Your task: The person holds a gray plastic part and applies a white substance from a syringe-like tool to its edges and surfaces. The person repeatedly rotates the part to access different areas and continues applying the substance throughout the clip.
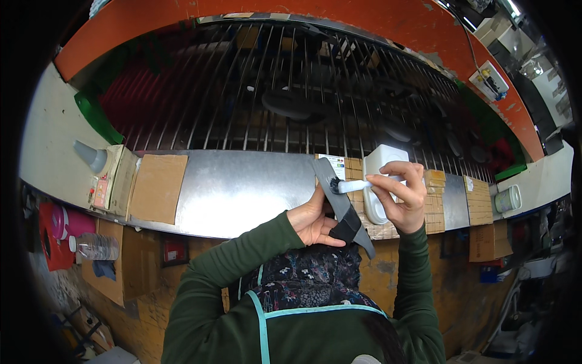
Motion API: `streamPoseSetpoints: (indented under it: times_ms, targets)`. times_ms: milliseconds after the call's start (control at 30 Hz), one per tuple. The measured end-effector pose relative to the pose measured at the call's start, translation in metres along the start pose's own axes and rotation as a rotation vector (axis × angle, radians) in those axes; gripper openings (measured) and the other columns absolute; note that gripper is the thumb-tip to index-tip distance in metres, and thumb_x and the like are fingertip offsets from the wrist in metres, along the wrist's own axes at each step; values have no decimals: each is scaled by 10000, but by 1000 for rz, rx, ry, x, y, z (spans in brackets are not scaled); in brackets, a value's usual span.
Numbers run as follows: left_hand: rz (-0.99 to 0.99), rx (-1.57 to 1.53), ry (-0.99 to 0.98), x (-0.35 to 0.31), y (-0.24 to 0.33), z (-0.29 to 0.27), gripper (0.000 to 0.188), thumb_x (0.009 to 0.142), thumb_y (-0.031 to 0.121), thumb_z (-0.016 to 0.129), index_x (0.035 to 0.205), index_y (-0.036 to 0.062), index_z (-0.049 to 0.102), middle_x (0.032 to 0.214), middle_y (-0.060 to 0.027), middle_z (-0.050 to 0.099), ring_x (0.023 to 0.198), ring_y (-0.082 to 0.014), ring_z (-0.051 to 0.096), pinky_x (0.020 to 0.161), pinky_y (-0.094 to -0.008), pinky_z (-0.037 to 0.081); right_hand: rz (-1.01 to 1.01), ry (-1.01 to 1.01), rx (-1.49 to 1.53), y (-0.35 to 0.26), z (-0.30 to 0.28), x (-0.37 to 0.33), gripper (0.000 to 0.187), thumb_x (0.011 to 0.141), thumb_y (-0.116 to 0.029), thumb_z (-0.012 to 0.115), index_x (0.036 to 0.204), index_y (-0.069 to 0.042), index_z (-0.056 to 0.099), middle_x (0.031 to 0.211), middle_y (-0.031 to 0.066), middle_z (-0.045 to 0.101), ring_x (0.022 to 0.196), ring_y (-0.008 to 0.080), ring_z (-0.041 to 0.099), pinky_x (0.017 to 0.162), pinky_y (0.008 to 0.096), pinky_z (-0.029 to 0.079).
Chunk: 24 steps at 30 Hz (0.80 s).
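Your worktop (236,188) is a smooth silver metal ledge, with a tan cardboard piece (157,188) lying flat at its left end and a patterned brown mat (435,223) spread on the right. Beyond it stretches a dark bed of parallel metal bars (260,91), framed by an orange beam (339,15) with chipped paint and flanked by a green guard (100,121). A grey cone (90,156) stands on the left, a pale tub (508,199) lies at the right end, and below the left side you have a clear bottle (97,246) beside a pink container (76,223). The floor (470,303) is worn and yellowish brown.

Your left grip (309,221) is closed around the curved grey strip (342,203), which slants in the air in front of the worktop's near edge, its middle part black. Your right grip (400,194) pinches the white handle of a brush (353,186), dark bristles against the strip's upper part. A white container (379,158) stands on the mat, partly behind that grip.

Just past the strip's upper end you have a white label (339,161) with small coloured marks; its print is too small to read. The tub carries a green marking.
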<state>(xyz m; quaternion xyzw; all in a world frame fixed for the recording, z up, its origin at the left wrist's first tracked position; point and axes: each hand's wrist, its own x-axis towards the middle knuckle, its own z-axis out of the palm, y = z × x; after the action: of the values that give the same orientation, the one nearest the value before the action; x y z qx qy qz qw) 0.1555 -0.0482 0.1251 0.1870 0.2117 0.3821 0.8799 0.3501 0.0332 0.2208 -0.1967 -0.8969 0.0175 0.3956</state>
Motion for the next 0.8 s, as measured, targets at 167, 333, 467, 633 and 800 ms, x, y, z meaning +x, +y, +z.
streamPoseSetpoints:
  times_ms: [167,333,467,633,800]
  targets:
    - [-54,-36,-20,0,-2,-3,920,868,761,213,1452,52,271,1332,-224,506,1174,-313,589,919,-508,532,-3,-22,2,4,3,-2,299,642,-23,786,921,-128,760,911,31,622,797,183,502,732,317,376]
    - [-71,-55,-30,4,-2,-4,934,859,770,210,1462,58,250,1325,-198,511,1177,-303,587,908,-513,538,-10,-47,-6,9,4,-3,294,646,-31,787,921,-132,761,904,28,627,785,184,509,735,322,375]
    - [-72,-26,-14,4,-1,-2,960,843,792,195,1460,58,250,1326,-191,507,1176,-301,588,901,-512,542,-8,-55,-7,11,5,-6,287,652,-41,786,921,-137,764,901,27,635,785,185,513,733,323,374]
    - [-101,-21,24,3,1,0,984,832,808,177,1460,55,254,1330,-185,503,1181,-301,585,899,-508,545,1,-67,-20,12,4,-10,272,663,-57,784,919,-146,765,901,22,641,791,184,516,728,322,372]
    - [-123,-62,25,5,0,-3,975,831,810,180,1469,77,256,1328,-177,510,1180,-314,584,877,-497,560,14,-85,-48,13,4,-14,260,673,-74,788,918,-157,765,896,12,640,788,175,515,730,328,351]
